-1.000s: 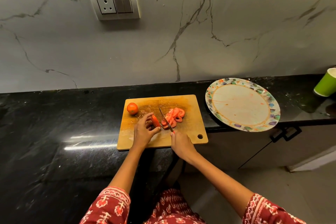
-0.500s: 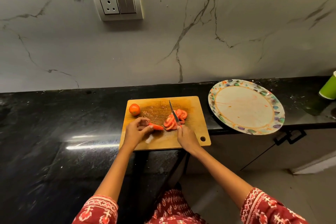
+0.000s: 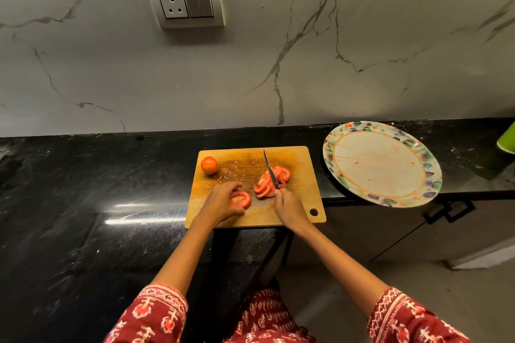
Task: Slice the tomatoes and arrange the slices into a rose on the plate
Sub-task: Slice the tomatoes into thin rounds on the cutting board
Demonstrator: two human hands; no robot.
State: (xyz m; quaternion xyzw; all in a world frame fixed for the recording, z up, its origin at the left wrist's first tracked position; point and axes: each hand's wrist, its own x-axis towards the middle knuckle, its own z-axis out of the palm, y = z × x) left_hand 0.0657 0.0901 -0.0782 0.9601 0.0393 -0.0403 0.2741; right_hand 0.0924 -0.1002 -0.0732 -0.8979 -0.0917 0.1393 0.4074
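Note:
A wooden cutting board (image 3: 302,203) lies on the black counter. A whole tomato (image 3: 209,165) sits at its far left corner. My left hand (image 3: 221,205) grips a cut tomato piece (image 3: 240,199), cut face up, near the board's front. My right hand (image 3: 289,207) holds a knife (image 3: 270,170) whose blade points away from me and rests against a pile of tomato slices (image 3: 271,182) in the board's middle. A round plate with a coloured rim (image 3: 429,175) lies to the right, with no slices on it.
The plate overhangs the counter's front edge (image 3: 473,195). A green cup (image 3: 507,142) stands at the far right. A marble wall with a socket plate (image 3: 185,3) rises behind. A black-handled cabinet (image 3: 448,211) is below the counter.
My left hand has turned the tomato piece cut face up and pulled it toward the board's front. My right hand has swung the knife over to the slice pile.

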